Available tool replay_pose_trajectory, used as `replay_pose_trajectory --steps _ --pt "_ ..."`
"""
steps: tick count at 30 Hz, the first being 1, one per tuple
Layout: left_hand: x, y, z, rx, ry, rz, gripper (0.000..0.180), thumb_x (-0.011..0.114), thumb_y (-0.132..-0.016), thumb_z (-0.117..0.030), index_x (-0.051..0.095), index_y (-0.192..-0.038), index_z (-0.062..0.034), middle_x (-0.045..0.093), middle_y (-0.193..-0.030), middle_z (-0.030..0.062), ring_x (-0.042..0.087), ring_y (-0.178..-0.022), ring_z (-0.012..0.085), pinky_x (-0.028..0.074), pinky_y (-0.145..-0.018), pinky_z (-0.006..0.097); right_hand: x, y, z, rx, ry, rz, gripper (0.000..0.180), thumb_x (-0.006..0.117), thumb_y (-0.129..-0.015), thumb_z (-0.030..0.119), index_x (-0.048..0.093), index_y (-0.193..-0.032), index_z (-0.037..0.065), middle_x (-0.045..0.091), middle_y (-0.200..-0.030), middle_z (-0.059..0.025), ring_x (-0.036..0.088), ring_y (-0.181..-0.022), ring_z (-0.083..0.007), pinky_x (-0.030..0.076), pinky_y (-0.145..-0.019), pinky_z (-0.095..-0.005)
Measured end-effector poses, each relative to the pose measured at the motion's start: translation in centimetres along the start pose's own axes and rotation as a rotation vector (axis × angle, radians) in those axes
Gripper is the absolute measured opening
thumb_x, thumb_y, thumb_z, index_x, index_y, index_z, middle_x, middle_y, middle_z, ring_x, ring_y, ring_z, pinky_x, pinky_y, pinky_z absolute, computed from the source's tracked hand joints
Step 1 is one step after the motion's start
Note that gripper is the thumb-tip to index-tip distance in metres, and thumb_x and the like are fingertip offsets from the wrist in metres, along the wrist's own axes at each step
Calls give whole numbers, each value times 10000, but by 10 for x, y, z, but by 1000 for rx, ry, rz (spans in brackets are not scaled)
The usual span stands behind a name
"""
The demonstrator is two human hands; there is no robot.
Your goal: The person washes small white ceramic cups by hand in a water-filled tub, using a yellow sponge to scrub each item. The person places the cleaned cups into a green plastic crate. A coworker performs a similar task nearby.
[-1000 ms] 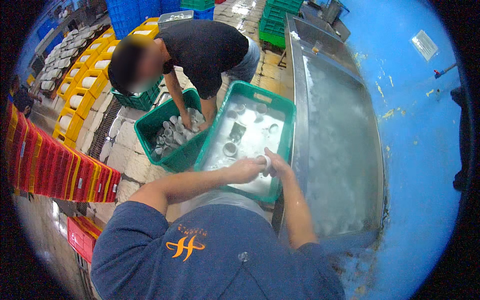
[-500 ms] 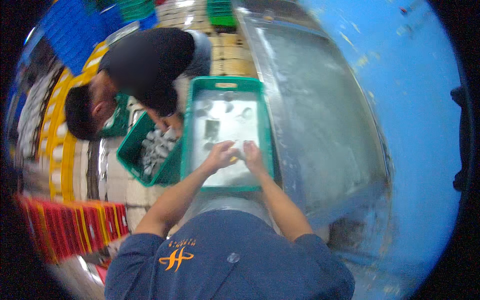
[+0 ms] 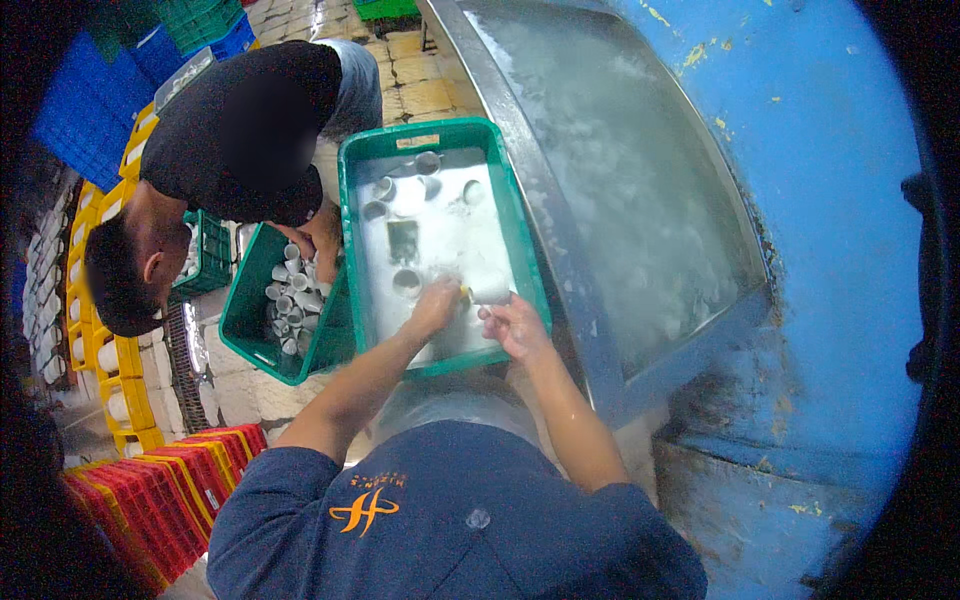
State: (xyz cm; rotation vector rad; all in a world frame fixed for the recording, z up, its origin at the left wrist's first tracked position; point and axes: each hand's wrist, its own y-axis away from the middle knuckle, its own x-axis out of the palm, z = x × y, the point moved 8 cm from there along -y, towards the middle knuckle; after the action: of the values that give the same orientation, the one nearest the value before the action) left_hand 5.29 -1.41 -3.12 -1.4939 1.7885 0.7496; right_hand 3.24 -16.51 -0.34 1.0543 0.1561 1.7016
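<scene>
the right hand has its fingers clamped on a white cup, held above the foamy water in a green crate; just beside it, the left hand has its fingers closed on a small yellow piece, mostly hidden.

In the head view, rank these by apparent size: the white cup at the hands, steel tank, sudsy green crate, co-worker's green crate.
1. Steel tank
2. Sudsy green crate
3. Co-worker's green crate; partly hidden, so its true size is unsure
4. White cup
</scene>
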Motion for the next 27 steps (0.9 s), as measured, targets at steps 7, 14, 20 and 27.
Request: replay_pose_trajectory --steps 7,14,20,27 --pt "-76 0 -103 309 211 -334 329 593 -922 -82 657 -1245 -68 652 -1280 185 638 -1175 346 486 -1029 397 20 0 18 -107 254 -45 246 466 -942 48 517 -1183 51 549 -728 -5 450 -453 -92 338 -360 -267" --pt "-44 -32 2 -405 920 -412 353 486 -954 -219 670 -1148 12 692 -997 181 690 -890 273 585 -741 407 66 16 59 -1131 1502 -57 144 497 -940 117 631 -969 73 634 -708 -227 662 -667 -412 539 -614 -523" --pt "-10 -18 -11 -475 508 -261 269 678 -836 -183 676 -1039 -6 665 -776 200 675 -708 319 533 -658 472 6 9 74 -1263 1644 -72 174 546 -981 195 684 -1017 95 651 -768 -183 693 -684 -331 549 -582 -450" --pt "7 44 -47 -127 -178 1 163 664 -881 -170 687 -998 -58 664 -971 186 688 -843 364 565 -730 459 -223 44 142 -982 884 -661 228 614 -944 123 646 -1143 17 669 -922 -104 642 -841 -245 521 -728 -383"
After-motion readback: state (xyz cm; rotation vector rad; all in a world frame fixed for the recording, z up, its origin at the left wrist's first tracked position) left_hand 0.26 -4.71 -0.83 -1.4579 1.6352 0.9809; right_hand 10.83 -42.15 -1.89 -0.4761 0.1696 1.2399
